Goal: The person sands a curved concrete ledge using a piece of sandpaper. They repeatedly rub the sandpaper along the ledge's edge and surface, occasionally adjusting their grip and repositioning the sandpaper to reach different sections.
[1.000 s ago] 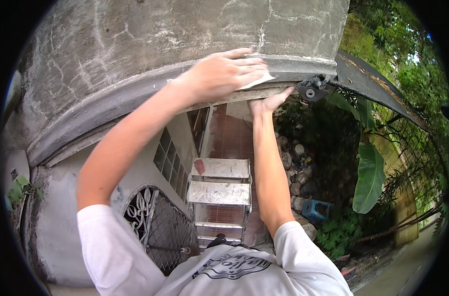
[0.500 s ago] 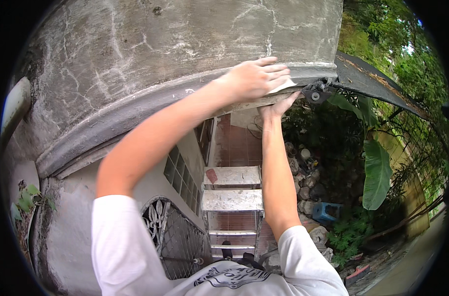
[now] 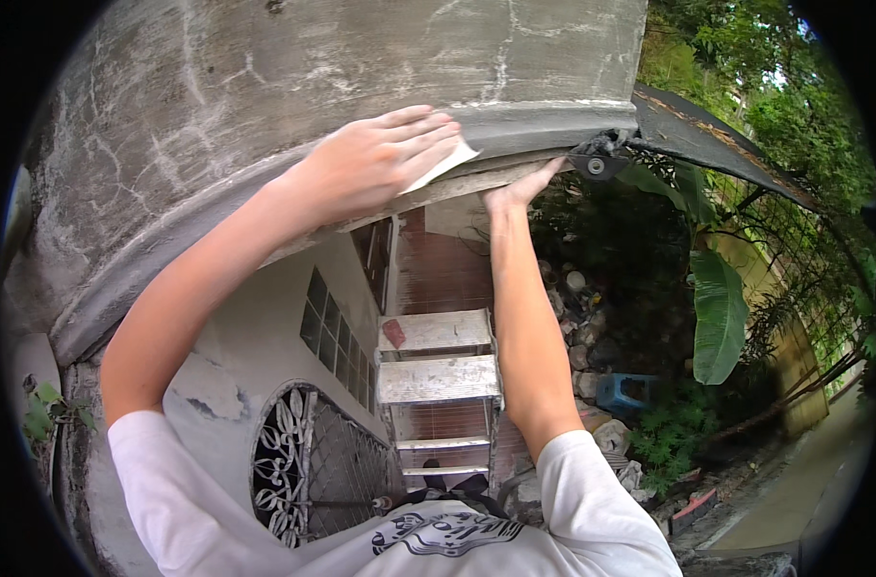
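My left hand (image 3: 385,159) lies with its fingers together over a white sheet (image 3: 443,165), pressing it against the front of a grey concrete ledge (image 3: 524,137). One corner of the sheet sticks out past the fingertips; whether it is paper or cloth I cannot tell. Farther right, my right hand (image 3: 517,192) grips the ledge from below, beside a dark bracket (image 3: 595,166) at its end. Part of that hand's fingers is hidden behind the ledge.
A paint-spattered stepladder (image 3: 438,378) stands below me with a reddish piece (image 3: 393,333) on its top. On the left is a metal grille gate (image 3: 346,476). A dark awning (image 3: 712,139), a large leaf (image 3: 719,317) and a blue stool (image 3: 622,392) are on the right.
My left hand has slid left along the ledge with the white sheet under it. The right hand keeps its place by the bracket, while the whole view has shifted slightly.
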Motion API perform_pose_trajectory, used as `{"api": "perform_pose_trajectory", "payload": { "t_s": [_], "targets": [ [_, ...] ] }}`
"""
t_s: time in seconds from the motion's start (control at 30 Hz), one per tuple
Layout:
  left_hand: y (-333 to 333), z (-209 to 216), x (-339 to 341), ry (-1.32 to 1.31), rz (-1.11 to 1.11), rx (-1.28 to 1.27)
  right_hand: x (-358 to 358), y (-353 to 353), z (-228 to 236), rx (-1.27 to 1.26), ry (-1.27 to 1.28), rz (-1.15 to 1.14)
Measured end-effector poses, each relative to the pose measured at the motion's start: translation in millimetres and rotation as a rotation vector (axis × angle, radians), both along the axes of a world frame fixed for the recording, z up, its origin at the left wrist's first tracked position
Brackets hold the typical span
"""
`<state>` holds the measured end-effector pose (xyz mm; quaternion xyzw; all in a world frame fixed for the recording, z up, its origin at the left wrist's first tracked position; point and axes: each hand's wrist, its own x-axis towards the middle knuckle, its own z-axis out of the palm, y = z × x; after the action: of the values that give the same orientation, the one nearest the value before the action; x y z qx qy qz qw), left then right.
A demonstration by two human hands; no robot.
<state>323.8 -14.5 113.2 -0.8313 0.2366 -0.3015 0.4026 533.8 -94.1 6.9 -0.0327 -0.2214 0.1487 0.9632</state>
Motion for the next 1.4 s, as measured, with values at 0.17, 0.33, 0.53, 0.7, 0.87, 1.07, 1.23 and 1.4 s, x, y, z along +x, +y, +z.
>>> {"api": "perform_pose_trajectory", "payload": {
  "t_s": [0.17, 0.33, 0.53, 0.7, 0.87, 1.07, 1.23, 1.4],
  "targets": [
    [-47, -2, 135, 0.025, -0.092, 0.029, 2, -3, -5, 0.092, -0.109, 0.049],
    [-76, 3, 217, 0.01, -0.117, 0.05, 1, -7, -10, 0.099, -0.041, 0.183],
    [-53, 10, 167, 0.056, -0.215, -0.016, 0, -8, -8, 0.12, -0.054, 0.181],
    [-53, 20, 168, 0.12, -0.136, -0.066, 2, -4, -7, 0.149, -0.118, 0.161],
    [-93, 27, 246, 0.01, -0.122, 0.113, 6, -3, -13, 0.065, 0.0, 0.195],
    [-92, 27, 242, 0.13, -0.097, 0.02, 2, -3, -13, 0.062, 0.043, 0.153],
    [-87, 30, 216, 0.136, -0.125, -0.066, 1, -1, -10, 0.054, 0.043, 0.187],
    [-84, 39, 232, -0.006, -0.289, 0.007, 6, 1, -11, 0.013, 0.022, 0.097]
  ]
}}
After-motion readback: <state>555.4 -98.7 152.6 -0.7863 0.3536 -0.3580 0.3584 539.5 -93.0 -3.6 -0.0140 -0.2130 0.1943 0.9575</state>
